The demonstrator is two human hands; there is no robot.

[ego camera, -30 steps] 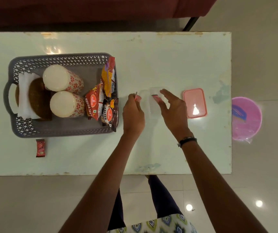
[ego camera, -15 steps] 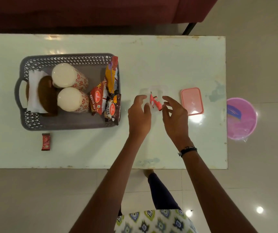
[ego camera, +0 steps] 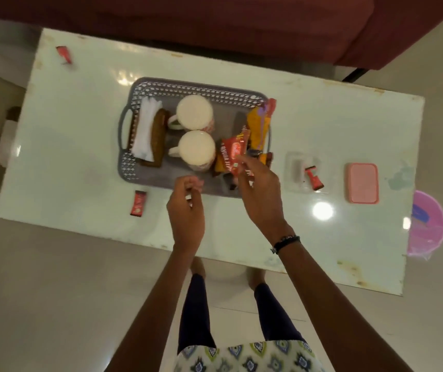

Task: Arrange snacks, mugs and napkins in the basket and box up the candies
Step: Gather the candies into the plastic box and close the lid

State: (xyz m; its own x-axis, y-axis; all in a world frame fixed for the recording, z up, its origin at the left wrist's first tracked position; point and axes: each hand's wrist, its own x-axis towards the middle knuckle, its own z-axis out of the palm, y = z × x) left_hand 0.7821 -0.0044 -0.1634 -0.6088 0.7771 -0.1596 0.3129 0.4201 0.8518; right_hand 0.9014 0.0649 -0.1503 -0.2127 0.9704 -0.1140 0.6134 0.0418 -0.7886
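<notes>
The grey basket (ego camera: 193, 85) holds two white mugs (ego camera: 194, 111) (ego camera: 196, 146), white napkins (ego camera: 145, 127) in a brown holder, and red (ego camera: 231, 154) and orange (ego camera: 258, 127) snack packets. To its right stands a clear candy box (ego camera: 295, 167) with red candies (ego camera: 313, 177) inside, its pink lid (ego camera: 362, 183) lying beside it. My right hand (ego camera: 259, 194) hovers over the basket's front right corner with spread fingers. Empty and loosely curled, my left hand (ego camera: 187, 210) is at the basket's front edge. One loose red candy (ego camera: 137, 203) lies left of my left hand, another (ego camera: 64, 53) at the table's far left corner.
The pale table (ego camera: 81, 157) reaches from a maroon sofa (ego camera: 242, 22) at the back to its front edge near my legs. A pink round object (ego camera: 427, 226) sits on the floor past the table's right end.
Both hands have left the candy box and moved left to the basket's front. The candies they held now lie in the box. The camera has swung left.
</notes>
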